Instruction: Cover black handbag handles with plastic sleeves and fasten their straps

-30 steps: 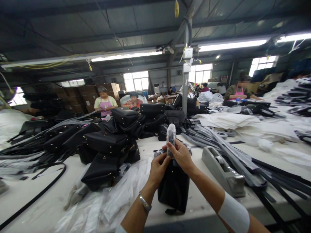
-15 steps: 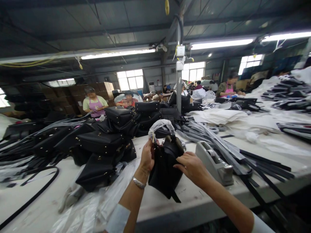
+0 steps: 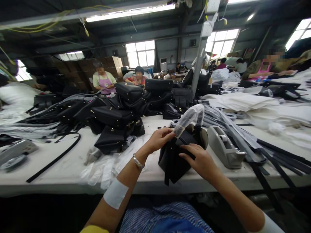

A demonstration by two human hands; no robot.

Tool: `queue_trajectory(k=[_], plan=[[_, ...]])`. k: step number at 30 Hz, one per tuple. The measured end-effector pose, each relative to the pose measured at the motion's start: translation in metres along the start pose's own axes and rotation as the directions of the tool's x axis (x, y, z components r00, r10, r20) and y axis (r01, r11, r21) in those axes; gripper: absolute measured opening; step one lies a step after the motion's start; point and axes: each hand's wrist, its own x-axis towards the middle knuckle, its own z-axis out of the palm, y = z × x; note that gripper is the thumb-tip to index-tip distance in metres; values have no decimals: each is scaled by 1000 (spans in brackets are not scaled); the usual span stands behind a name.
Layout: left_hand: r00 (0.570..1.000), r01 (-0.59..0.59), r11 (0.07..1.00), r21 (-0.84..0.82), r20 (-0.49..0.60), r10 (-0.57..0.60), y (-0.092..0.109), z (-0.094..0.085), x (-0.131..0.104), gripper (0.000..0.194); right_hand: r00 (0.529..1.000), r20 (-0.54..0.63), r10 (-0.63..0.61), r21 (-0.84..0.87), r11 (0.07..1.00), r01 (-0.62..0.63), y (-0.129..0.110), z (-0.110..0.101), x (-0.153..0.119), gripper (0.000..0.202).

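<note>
A black handbag (image 3: 173, 161) stands near the table's front edge, its top open toward the right. Clear plastic wrap covers its arched handle (image 3: 190, 115). At the handle's left foot, my left hand (image 3: 159, 140) pinches the wrapped end between thumb and fingers. My right hand (image 3: 200, 161) lies against the front of the bag, thumb and fingers apart with black material showing between them. A dark strap hangs down the bag's front. The bag's inside is mostly hidden.
Grey tape dispensers (image 3: 225, 147) stand right of the bag and at the far left. Black bags (image 3: 111, 118) are piled behind, left. Plastic bags (image 3: 107, 168) lie by my left forearm. Straps (image 3: 274, 155) overhang the edge at right. Several people work beyond the table.
My view has tipped down and shifted left. The bag has turned, so its opening shows more on the right. My right-hand fingers have spread and moved from its side onto its front.
</note>
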Motion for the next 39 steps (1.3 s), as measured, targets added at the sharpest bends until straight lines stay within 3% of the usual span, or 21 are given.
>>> queue_trajectory(k=[4,8,10,12,14,19,22,24,29,33,39], plan=[[996,-3,1000,31,-93,6,-3,6,0,35,993,-42,113,148,983,-106,-13,-6,14,28],[976,-53,998,-16,-214,49,-6,9,-6,32,977,124,171,320,926,-202,-13,-10,37,29],[928,-67,998,9,-367,66,-9,11,-16,28,961,206,183,415,873,-255,-7,-9,47,27],[852,-5,998,65,-522,38,-14,16,-32,22,950,249,186,461,840,-286,0,-6,55,28],[817,89,992,84,-577,-25,-20,24,-50,18,934,303,187,475,820,-318,5,-4,60,31],[846,176,981,83,-522,-108,-32,57,-80,16,858,499,124,473,790,-389,2,-8,70,20],[824,231,969,86,-547,-148,-34,71,-82,33,828,554,86,466,792,-395,-1,-10,73,21],[804,258,964,72,-570,-172,-32,75,-80,34,821,566,73,448,809,-381,0,-9,74,26],[809,339,939,59,-529,-259,-19,69,-74,12,854,517,55,380,879,-287,8,-4,71,20],[831,373,925,66,-466,-302,-9,58,-71,9,864,504,2,370,903,-218,10,-4,68,7],[836,384,895,-225,-326,-441,-8,47,-63,22,864,497,-82,399,906,-144,6,-6,68,6]])
